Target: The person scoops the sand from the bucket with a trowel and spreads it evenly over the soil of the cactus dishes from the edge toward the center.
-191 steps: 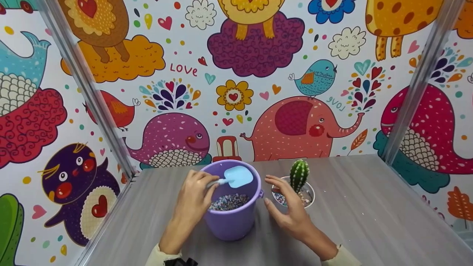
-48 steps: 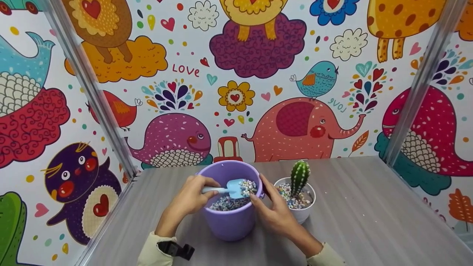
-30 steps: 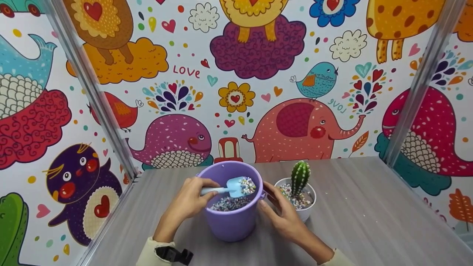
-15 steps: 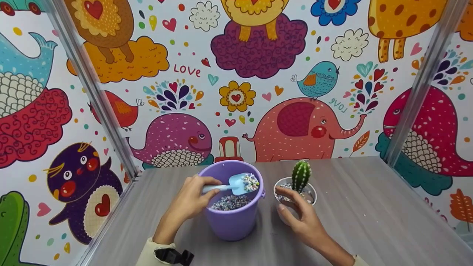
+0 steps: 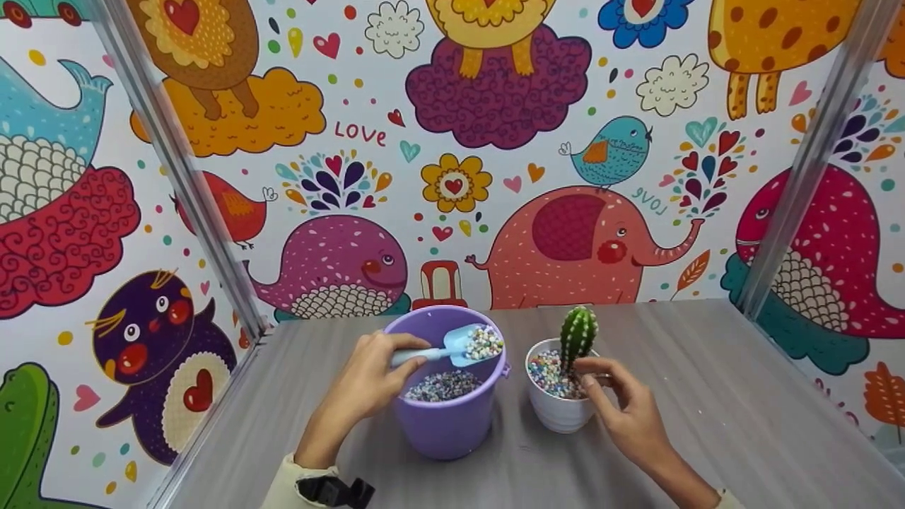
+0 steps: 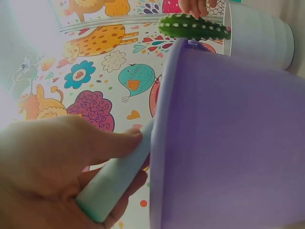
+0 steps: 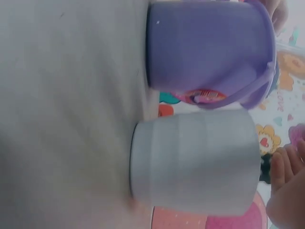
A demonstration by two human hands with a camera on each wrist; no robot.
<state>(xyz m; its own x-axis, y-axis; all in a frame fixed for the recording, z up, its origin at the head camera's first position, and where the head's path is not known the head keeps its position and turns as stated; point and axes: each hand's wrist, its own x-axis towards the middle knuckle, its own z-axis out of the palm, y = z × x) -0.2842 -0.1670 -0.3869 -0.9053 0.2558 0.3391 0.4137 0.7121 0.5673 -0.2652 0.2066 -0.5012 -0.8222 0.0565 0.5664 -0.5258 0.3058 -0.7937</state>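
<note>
My left hand point(image 5: 362, 378) grips the handle of a small light-blue toy shovel point(image 5: 458, 345). Its blade carries a heap of multicoloured pebbles point(image 5: 485, 343) over the inside of a purple bucket point(image 5: 449, 429); more small pebbles point(image 5: 442, 387) lie within the bucket. To the right stands a white ribbed pot point(image 5: 562, 416) with a green cactus point(image 5: 579, 332) upright among coloured pebbles point(image 5: 548, 371). My right hand point(image 5: 633, 413) reaches over the pot's right rim, thumb and fingers bent near the cactus base. Whether its fingertips touch pebbles or cactus is hard to tell.
Bucket and pot stand close together on a grey wood-grain table point(image 5: 707, 396), with a narrow gap between them. A few tiny specks lie on the tabletop at the right. Cartoon-printed walls point(image 5: 382, 268) with metal frame posts point(image 5: 799, 162) enclose the back and sides.
Earlier the shovel blade was bare; now it bears pebbles and has shifted slightly right and up. My right hand has moved from the bucket's rim rightward to the cactus pot.
</note>
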